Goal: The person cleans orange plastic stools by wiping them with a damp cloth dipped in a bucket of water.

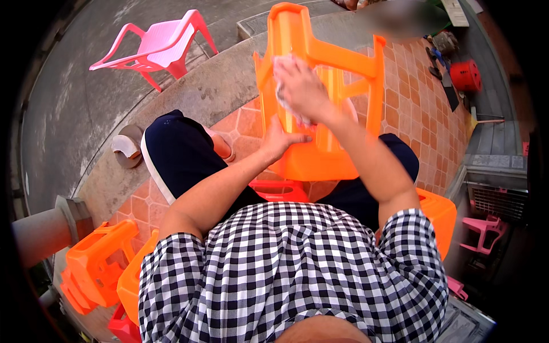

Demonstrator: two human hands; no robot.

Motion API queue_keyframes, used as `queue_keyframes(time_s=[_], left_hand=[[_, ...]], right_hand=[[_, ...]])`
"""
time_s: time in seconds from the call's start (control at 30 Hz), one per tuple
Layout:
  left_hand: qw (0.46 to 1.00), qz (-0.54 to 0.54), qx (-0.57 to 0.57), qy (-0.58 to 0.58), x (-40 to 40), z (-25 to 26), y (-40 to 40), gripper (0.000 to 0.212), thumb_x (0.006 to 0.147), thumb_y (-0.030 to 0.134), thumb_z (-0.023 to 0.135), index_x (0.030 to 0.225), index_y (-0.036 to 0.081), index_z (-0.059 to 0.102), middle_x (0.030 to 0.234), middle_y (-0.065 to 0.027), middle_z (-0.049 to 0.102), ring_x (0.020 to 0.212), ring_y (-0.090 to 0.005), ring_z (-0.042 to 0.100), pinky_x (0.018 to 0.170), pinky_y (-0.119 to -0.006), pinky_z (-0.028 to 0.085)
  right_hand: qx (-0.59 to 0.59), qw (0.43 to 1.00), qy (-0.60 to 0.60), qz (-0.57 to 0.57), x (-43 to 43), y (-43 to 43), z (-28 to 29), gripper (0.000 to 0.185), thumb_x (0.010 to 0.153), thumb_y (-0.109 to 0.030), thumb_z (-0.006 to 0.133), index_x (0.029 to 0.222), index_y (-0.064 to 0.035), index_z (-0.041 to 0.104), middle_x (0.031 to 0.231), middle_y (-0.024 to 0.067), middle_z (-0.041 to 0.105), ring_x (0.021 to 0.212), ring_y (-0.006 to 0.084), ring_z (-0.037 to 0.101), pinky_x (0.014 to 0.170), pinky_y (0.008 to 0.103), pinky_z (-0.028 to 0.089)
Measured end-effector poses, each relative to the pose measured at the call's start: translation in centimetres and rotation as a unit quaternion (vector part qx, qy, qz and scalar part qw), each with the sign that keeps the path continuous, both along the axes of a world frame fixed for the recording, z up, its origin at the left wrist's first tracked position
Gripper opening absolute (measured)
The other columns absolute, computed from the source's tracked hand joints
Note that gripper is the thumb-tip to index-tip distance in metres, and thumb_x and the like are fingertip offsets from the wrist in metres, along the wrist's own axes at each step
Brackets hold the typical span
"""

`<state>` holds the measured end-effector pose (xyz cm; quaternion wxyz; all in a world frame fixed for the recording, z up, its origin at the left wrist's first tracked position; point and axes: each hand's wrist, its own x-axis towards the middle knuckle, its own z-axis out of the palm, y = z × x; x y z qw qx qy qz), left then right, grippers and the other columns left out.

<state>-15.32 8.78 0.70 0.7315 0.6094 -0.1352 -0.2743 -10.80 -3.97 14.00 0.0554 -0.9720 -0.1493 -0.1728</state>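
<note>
Before me an orange plastic stool (321, 167) is tipped over, its seat end towards me and its legs pointing away. My left hand (279, 140) grips its side near the seat, thumb spread across the plastic. Pressed to one leg is a damp-looking pink and white cloth (281, 65), bunched under the fingers of my right hand (305, 91). The right hand looks slightly blurred. Between my thighs, below the stool, part of a red plastic object (283, 191) shows.
A pink plastic armchair (165, 45) stands beyond the concrete ledge (206, 92). Orange stools (96, 261) are at my left, another orange stool (437, 218) at my right. On the tiled floor's far right are a red bucket (466, 76) and a dustpan (449, 92). A pillar (47, 231) rises at left.
</note>
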Motion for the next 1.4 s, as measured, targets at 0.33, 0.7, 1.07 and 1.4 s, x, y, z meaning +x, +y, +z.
queue_keyframes(time_s=[0.33, 0.7, 1.07, 1.4], left_hand=[[0.983, -0.033, -0.122, 0.133, 1.4, 1.6, 0.4, 0.066, 0.089, 0.054, 0.061, 0.129, 0.005, 0.046, 0.112, -0.0077, 0.063, 0.094, -0.0178, 0.064, 0.074, -0.032, 0.053], [0.935, -0.087, -0.199, 0.279, 1.3, 4.8, 2.1, 0.098, 0.087, 0.084, 0.028, 0.145, 0.006, 0.042, 0.140, -0.0104, 0.054, 0.129, -0.0254, 0.051, 0.107, -0.043, 0.042], [0.975, -0.091, -0.095, 0.178, 1.9, 3.8, 1.9, 0.065, 0.084, 0.039, 0.074, 0.133, 0.005, 0.049, 0.121, -0.0104, 0.062, 0.109, -0.0220, 0.063, 0.084, -0.038, 0.055], [0.983, -0.051, -0.050, 0.169, 1.4, 3.9, 1.4, 0.058, 0.079, 0.026, 0.077, 0.127, 0.002, 0.053, 0.111, -0.0102, 0.065, 0.096, -0.0214, 0.067, 0.075, -0.036, 0.058]], right_hand=[[-0.036, 0.992, -0.072, -0.100, 6.4, -2.0, -0.9, 0.050, 0.089, -0.039, 0.063, 0.130, -0.0109, 0.058, 0.145, 0.0050, 0.046, 0.136, 0.0288, 0.038, 0.102, 0.0478, 0.039], [0.017, 1.000, -0.026, 0.003, -11.5, 2.2, -3.0, 0.050, 0.083, -0.027, 0.069, 0.127, -0.0052, 0.061, 0.143, 0.0104, 0.049, 0.136, 0.0283, 0.039, 0.104, 0.0429, 0.037], [0.149, 0.988, 0.042, 0.021, -21.5, 0.5, -3.5, 0.025, 0.082, -0.008, 0.063, 0.105, -0.0094, 0.070, 0.126, 0.0073, 0.059, 0.124, 0.0294, 0.051, 0.101, 0.0393, 0.046], [0.207, 0.954, 0.040, -0.213, -26.1, -6.4, -2.7, 0.014, 0.069, 0.003, 0.060, 0.076, -0.0084, 0.061, 0.100, 0.0083, 0.061, 0.103, 0.0311, 0.058, 0.087, 0.0387, 0.049]])
